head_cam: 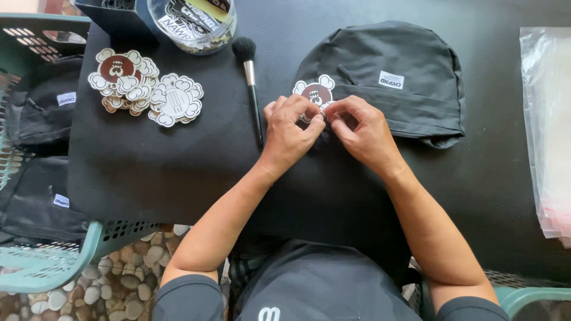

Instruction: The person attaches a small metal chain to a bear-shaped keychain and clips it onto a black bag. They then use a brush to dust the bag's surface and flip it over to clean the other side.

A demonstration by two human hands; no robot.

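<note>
Brown-and-white sticker (316, 93) pinched between left hand (289, 129) and right hand (361, 132).

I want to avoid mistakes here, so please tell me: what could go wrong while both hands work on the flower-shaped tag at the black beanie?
1. Both hands, left hand and right hand, pinch the tag at one small spot; it may bend or tear.
2. The left forearm lies close to the makeup brush; a sideways move might knock it.
3. The tag stacks look loosely heaped and could slide.
The black beanie could also shift.
</note>
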